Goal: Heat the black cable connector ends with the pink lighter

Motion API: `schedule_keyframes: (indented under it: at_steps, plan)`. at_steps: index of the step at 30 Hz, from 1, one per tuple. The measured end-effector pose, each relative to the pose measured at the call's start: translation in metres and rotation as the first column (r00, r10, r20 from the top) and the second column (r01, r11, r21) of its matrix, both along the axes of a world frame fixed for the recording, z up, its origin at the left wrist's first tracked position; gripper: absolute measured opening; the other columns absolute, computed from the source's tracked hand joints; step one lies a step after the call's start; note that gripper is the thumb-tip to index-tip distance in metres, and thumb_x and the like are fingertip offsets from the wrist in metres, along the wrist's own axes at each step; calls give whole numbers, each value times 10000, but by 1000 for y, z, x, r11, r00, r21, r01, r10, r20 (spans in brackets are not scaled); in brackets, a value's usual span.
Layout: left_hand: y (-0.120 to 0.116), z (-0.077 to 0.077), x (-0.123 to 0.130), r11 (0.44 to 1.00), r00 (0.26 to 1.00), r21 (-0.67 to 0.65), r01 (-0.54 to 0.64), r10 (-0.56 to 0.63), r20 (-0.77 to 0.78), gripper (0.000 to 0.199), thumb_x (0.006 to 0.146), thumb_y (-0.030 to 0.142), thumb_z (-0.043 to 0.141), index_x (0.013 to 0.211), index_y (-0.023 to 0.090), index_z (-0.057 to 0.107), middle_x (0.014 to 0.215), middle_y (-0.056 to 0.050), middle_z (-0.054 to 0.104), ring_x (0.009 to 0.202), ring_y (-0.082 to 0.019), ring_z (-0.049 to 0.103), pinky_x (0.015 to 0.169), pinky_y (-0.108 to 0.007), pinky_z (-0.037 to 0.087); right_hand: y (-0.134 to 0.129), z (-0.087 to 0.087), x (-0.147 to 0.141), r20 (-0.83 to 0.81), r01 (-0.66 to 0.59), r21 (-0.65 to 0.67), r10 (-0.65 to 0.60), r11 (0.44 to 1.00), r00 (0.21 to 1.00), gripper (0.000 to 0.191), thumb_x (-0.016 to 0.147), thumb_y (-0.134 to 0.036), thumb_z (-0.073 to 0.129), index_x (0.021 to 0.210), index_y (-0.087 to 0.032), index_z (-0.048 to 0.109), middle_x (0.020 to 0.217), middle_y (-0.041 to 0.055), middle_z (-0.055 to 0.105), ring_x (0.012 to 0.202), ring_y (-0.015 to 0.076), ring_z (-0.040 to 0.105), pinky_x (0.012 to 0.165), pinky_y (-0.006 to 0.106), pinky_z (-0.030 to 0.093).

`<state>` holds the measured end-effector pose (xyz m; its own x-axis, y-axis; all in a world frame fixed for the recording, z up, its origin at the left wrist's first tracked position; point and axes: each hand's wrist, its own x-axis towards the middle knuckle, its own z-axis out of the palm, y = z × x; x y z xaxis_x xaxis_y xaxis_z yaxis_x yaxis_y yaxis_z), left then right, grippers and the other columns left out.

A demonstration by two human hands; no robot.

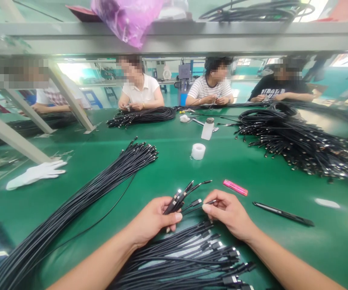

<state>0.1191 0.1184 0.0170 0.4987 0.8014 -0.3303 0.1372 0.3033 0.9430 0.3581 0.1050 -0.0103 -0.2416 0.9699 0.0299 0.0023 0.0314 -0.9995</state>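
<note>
My left hand (162, 215) is closed around a small bunch of black cables (178, 199), their metal-tipped plugs sticking up past the fingers. Just to its right, my right hand (225, 209) pinches one cable end (212, 202) between thumb and forefinger. Another plug (196, 203) points out between the two hands. Below them many loose black cables (186, 257) lie side by side, plugs toward the right. A long thick bundle of black cables (95, 193) stretches across the table at the left.
On the green table (174, 173) lie a pink knife-like tool (235, 187), a black pen (282, 213), a white tape roll (198, 151), a small bottle (208, 129) and a white glove (38, 175). A large cable heap (295, 145) covers the right. Several people sit opposite beneath a shelf (174, 38).
</note>
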Motion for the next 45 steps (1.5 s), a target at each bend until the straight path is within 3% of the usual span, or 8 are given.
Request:
schedule_keyframes:
  at_steps: [7, 12, 17, 20, 24, 29, 35, 45]
  plan:
    - [1, 0, 1, 995, 995, 28, -98, 98, 15, 317, 719, 348, 760, 826, 129, 556, 683, 5, 579, 633, -110, 505, 634, -247, 388, 0, -3, 4, 21, -31, 93, 29, 995, 999, 225, 890, -378, 632, 791, -176, 621, 718, 6, 592, 656, 134, 546, 643, 272, 429]
    - [0, 0, 1, 991, 992, 46, -126, 127, -9, 308, 704, 336, 760, 809, 135, 551, 661, 27, 545, 604, -94, 454, 582, -229, 336, -1, -2, 0, 211, -22, 283, -40, 959, 977, 364, 915, -359, 590, 610, -175, 521, 739, 27, 580, 700, 144, 528, 679, 282, 410]
    - [-3, -1, 0, 993, 994, 56, -107, 107, 6, 328, 682, 351, 769, 815, 128, 568, 630, 52, 472, 565, -79, 387, 518, -218, 265, -5, -6, -10, 368, 3, 376, -152, 927, 918, 139, 888, -324, 632, 937, -195, 614, 850, 25, 627, 760, 154, 585, 727, 280, 463]
    - [-3, -3, 2, 996, 998, 56, -66, 65, 26, 322, 672, 333, 775, 820, 120, 584, 649, 42, 499, 572, -79, 400, 525, -216, 281, -7, -9, -14, 401, -1, 430, -190, 903, 896, 310, 874, -303, 655, 1157, -212, 570, 929, 26, 638, 800, 157, 608, 768, 284, 491]
    - [-5, -4, 4, 996, 999, 83, -34, 33, 17, 304, 684, 328, 762, 823, 121, 588, 635, 32, 532, 571, -89, 447, 539, -219, 321, -9, -10, -19, 442, -76, 503, -181, 861, 879, 261, 886, -288, 652, 1132, -217, 600, 917, 23, 643, 796, 155, 614, 759, 278, 494]
    - [-7, -3, 5, 995, 1000, 98, -24, 25, -6, 329, 697, 374, 744, 841, 126, 582, 599, 30, 526, 539, -103, 478, 510, -226, 345, -9, -8, -21, 430, -76, 523, -186, 849, 883, 114, 904, -283, 632, 983, -204, 656, 865, 22, 661, 775, 156, 619, 728, 270, 477]
    - [-7, -1, 7, 994, 1000, 110, -18, 20, -14, 345, 693, 380, 753, 843, 118, 588, 617, 25, 528, 540, -104, 498, 519, -232, 360, -8, -4, -20, 433, -77, 497, -170, 865, 885, 105, 910, -300, 625, 909, -204, 668, 815, 9, 666, 748, 148, 608, 713, 262, 457]
    - [-3, 11, -3, 984, 988, 97, -153, 150, 31, 341, 643, 353, 812, 800, 126, 614, 708, 24, 537, 645, -98, 448, 618, -228, 341, -11, -1, -15, 391, -93, 466, -110, 880, 914, 145, 952, -276, 546, 1007, -212, 664, 925, 40, 678, 857, 166, 622, 802, 293, 475]
